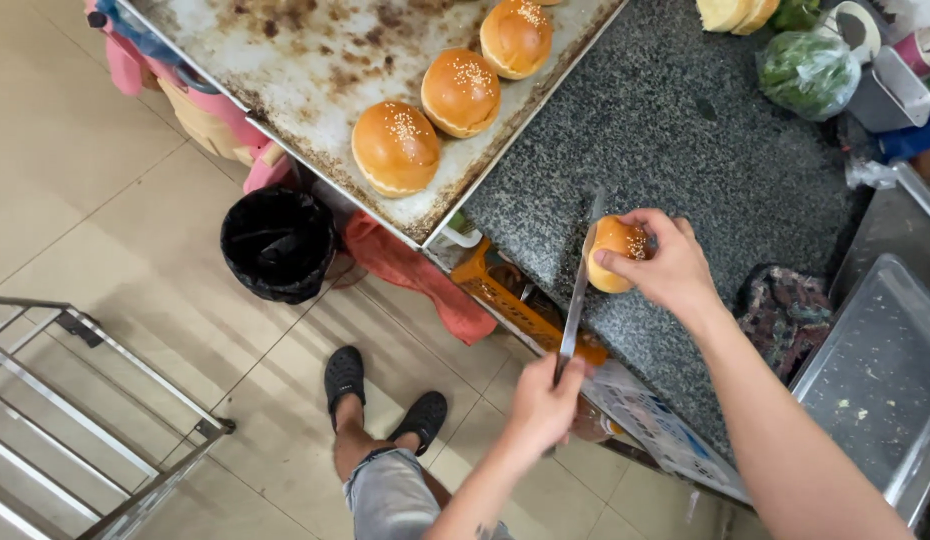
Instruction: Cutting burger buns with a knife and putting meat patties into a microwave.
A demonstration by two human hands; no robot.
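Below you, floor of pale beige tiles, glossy, catching soft light. The table has a dark speckled granite top running diagonally. A black bin with a liner stands on the floor beside it, and a red cloth hangs off the table edge near the bin. A metal rack sits at your lower left. At your right, an empty metal tray lies on the table.
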